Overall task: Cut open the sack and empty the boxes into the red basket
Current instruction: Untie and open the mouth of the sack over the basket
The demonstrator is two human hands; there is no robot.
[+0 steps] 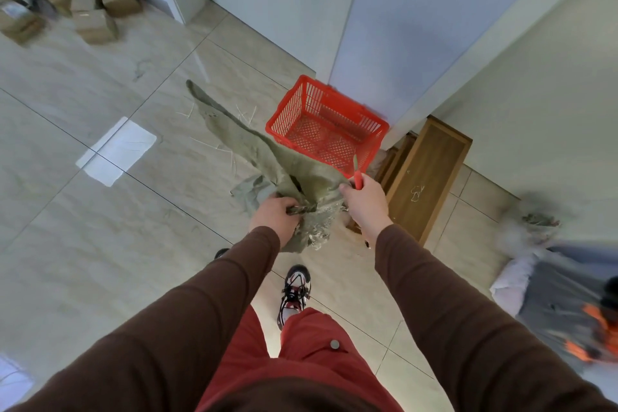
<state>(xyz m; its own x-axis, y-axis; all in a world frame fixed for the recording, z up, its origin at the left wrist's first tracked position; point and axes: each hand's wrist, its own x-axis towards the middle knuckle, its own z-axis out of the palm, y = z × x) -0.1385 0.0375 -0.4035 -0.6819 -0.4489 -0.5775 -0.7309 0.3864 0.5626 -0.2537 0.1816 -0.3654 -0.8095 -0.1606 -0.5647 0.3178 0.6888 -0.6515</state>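
Observation:
A limp grey-green woven sack (247,140) hangs from both my hands and trails across the tiled floor toward the upper left. My left hand (276,211) grips its bunched edge. My right hand (363,197) pinches another part of the sack's edge and also holds a red-handled cutter (357,174) with its blade pointing up. The red basket (378,140) stands on the floor just beyond the sack, against a white wall corner, and looks empty. Several brown cardboard boxes (87,0) lie in a pile on the floor at the far upper left.
A wooden frame (431,170) leans on the floor right of the basket. Another sack and a blurred person in grey and orange (568,304) are at the right edge. White walls stand ahead. My feet and red trousers are below.

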